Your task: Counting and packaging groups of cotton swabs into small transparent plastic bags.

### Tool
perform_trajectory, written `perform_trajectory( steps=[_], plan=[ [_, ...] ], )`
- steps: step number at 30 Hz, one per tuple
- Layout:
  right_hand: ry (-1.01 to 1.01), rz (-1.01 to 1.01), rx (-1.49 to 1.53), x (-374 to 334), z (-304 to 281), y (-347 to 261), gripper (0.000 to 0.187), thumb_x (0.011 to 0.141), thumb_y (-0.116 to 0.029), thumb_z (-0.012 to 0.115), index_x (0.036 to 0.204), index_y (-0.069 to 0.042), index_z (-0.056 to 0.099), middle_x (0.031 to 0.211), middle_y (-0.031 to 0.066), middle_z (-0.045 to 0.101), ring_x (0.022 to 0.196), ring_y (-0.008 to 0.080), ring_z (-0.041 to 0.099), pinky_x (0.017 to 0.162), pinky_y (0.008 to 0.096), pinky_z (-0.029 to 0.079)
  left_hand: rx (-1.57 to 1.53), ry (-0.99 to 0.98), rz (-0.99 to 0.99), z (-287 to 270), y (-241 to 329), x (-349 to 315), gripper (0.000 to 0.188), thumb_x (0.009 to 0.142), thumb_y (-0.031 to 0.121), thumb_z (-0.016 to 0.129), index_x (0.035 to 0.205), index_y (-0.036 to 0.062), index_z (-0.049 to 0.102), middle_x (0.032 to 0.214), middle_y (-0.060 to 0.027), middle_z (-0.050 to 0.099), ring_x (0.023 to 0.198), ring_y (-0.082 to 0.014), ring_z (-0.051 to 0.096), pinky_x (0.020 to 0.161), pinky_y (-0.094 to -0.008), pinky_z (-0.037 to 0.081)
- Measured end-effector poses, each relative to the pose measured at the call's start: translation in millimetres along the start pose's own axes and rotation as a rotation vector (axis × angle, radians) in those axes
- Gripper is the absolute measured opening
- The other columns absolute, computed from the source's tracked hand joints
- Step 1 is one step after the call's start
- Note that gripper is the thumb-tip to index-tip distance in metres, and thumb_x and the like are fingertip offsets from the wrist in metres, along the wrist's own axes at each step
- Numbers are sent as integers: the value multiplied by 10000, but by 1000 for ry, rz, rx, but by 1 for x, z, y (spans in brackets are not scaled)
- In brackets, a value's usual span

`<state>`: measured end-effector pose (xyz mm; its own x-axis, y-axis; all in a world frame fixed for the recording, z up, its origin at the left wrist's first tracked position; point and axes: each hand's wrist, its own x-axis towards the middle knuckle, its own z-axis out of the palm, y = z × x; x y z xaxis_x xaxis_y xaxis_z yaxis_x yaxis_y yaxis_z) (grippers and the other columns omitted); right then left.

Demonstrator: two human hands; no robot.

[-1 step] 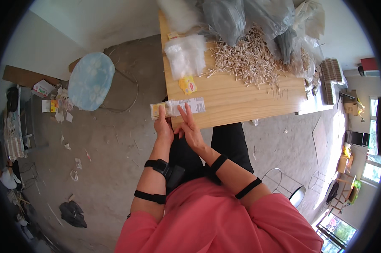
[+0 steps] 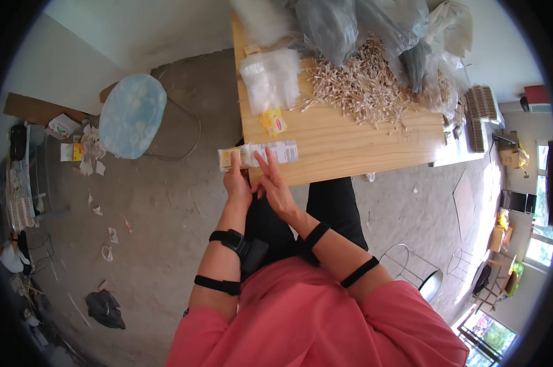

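Note:
A small clear packet of cotton swabs (image 2: 227,160) with a yellow card in it lies at the table's near left corner, partly past the edge. My left hand (image 2: 237,185) holds it from below, the thumb or a finger stretched along its top. From the packet a pale printed flap (image 2: 287,151) extends right over the wood. Two fingers of my right hand (image 2: 278,191) are stretched out and spread, their tips on the flap; its other fingers are curled and partly hidden. Just beyond lie yellow printed cards (image 2: 273,122) and a stack of clear plastic bags (image 2: 269,82).
Loose cotton swabs (image 2: 356,85) form a big heap on the wooden table (image 2: 362,147). Grey plastic bags (image 2: 328,27) stand behind it. A stool with a light-blue cover (image 2: 133,116) is on the left; a black plastic bag (image 2: 105,309) and scraps lie on the floor.

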<state>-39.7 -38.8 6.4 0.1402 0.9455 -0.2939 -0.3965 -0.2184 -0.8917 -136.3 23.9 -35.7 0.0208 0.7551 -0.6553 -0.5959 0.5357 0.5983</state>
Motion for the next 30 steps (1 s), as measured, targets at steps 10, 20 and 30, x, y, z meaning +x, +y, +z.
perform_trajectory(
  steps=[10,20,30],
  plan=[
    [-52,-62,-280,-4,-5,0,733,907,103,352,1576,-102,132,1500,143,454,682,102,527,612,228,484,-8,-61,34,2,4,-4,454,1004,389,555,1276,26,529,1172,-92,625,1060,-187,611,905,-339,505],
    [23,-23,-155,0,-7,-8,728,946,63,360,1589,-158,102,1556,88,382,670,76,518,577,185,445,-80,-67,47,-3,10,-2,428,990,379,590,1273,60,546,1204,-74,614,1117,-192,580,958,-347,477],
    [-30,39,-143,15,5,-8,702,952,52,370,1585,-142,135,1488,107,472,649,108,548,631,245,494,-74,-99,7,5,10,-2,477,990,363,588,1357,67,511,1258,-82,587,1158,-208,562,1009,-361,447]
  ],
)
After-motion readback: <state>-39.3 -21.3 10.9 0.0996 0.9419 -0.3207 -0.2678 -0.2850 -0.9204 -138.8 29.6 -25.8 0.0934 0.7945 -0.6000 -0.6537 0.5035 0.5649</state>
